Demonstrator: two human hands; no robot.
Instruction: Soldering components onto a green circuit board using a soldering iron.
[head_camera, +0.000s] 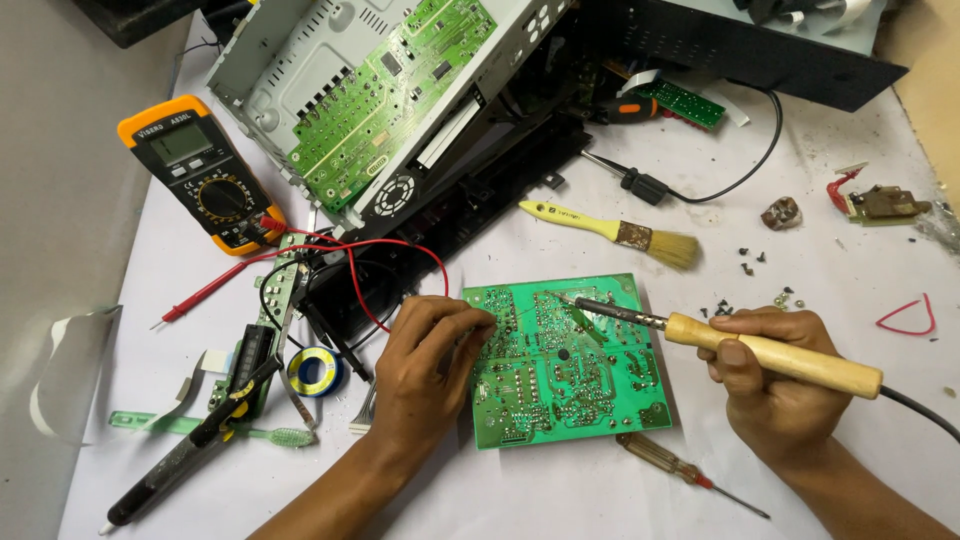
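Green board under the iron

White counter (560, 490) carries a yellow multimeter (200, 172) at far left. The left hand (425, 365) pins the green circuit board (565, 365) flat, fingers curled on its left edge. The right hand (775, 385) has its grip closed around the wooden-handled soldering iron (700, 335), tip touching the board's upper middle. This looks like soldering a joint; next calls for a steady tip.

Green circuit board (565, 365) under left hand (425, 365), right hand (775, 385) gripping wooden-handled soldering iron (720, 342), tip on board.
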